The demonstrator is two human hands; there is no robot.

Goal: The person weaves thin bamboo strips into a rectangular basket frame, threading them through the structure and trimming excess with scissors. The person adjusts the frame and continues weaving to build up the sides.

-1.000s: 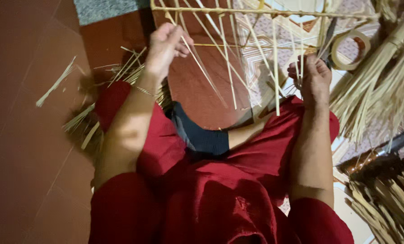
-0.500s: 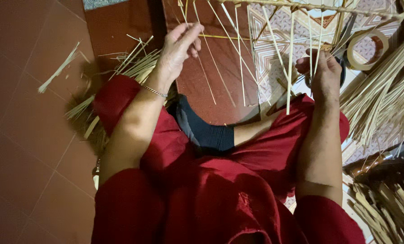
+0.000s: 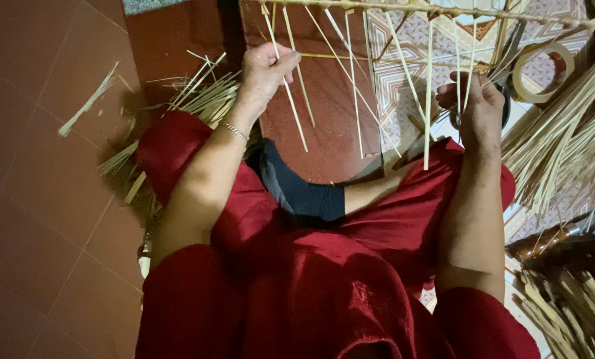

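Observation:
I sit on the floor in red clothes with a frame of thin bamboo strips [image 3: 377,73] held up in front of me. A horizontal strip runs along its top and several thin strips hang down and cross each other. My left hand [image 3: 265,72] pinches one of the hanging strips near its upper part. My right hand [image 3: 477,106] grips strips at the frame's right side, fingers curled around them. A thin bracelet sits on my left wrist.
A roll of tape [image 3: 542,72] lies on the patterned mat [image 3: 404,40] at the upper right. A large bundle of bamboo strips [image 3: 563,146] fans out at the right. Loose strips [image 3: 191,100] lie on the red tiled floor at the left.
Both hands and the frame have shifted to the right in the view. My left hand has closed its fingers on a hanging strip; my right hand keeps its hold.

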